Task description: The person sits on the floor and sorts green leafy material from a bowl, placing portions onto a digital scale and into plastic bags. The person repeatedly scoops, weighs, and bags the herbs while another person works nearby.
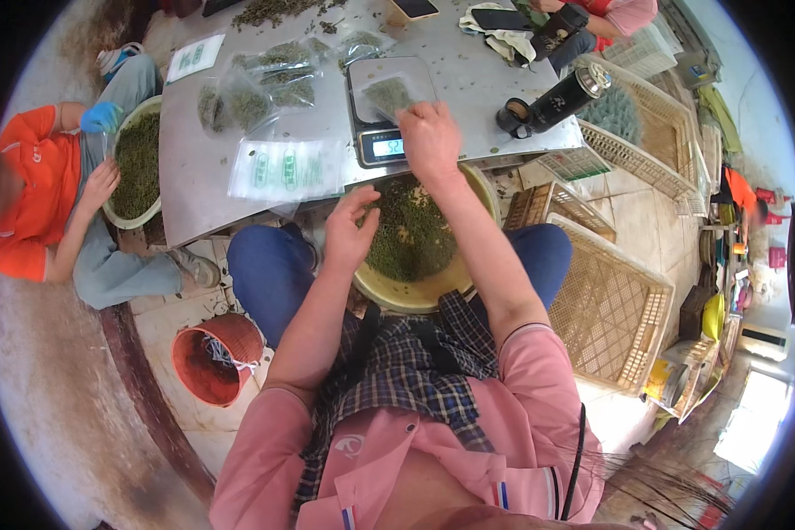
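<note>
On the digital scale, whose display is lit, lies a clear plastic bag with dried green herb in it. My right hand is curled closed at the near right end of this bag and appears to pinch its edge; the fingertips are partly hidden. Closer to me, my left hand hangs empty with its fingers apart, over the rim of a yellow basin. Loose small green herb fills much of that basin, which sits between my knees.
Several filled bags and a stack of printed empty bags lie on the metal table. A black thermos stands to the right. Plastic crates and a red bucket flank me. Another person sits left.
</note>
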{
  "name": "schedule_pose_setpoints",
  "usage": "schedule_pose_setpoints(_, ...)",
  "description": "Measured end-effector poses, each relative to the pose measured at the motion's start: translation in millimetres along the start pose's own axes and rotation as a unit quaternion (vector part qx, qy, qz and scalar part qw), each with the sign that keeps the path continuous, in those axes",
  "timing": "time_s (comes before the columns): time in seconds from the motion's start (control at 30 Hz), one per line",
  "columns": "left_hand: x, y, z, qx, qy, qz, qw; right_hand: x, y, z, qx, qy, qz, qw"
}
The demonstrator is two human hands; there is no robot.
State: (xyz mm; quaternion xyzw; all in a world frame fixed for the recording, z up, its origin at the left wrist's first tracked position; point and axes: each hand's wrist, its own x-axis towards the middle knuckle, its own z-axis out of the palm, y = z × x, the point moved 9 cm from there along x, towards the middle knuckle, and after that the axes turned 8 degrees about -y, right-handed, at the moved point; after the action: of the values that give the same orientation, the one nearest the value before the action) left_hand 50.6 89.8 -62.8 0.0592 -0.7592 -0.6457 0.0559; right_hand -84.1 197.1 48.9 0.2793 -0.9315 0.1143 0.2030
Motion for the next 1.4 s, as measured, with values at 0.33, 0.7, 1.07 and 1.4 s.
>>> schedule_pose_setpoints(0.33,20,51,13,0.037,-0.116,-0.051,0.991,-42,-46,-65,0.151,-0.296,-0.124,0.935)
schedule_pose_setpoints(0.7,-22,21,61,0.005,-0.126,-0.057,0.990,-111,2,-67,0.313,-0.381,-0.032,0.869)
schedule_pose_setpoints(1.07,-14,32,90,0.117,-0.138,-0.011,0.983,-156,22,-57,0.308,-0.364,0.022,0.879)
schedule_pose_setpoints(1.4,8,135,210,0.097,-0.312,0.124,0.937,-195,137,-207,0.189,0.011,0.145,0.971)
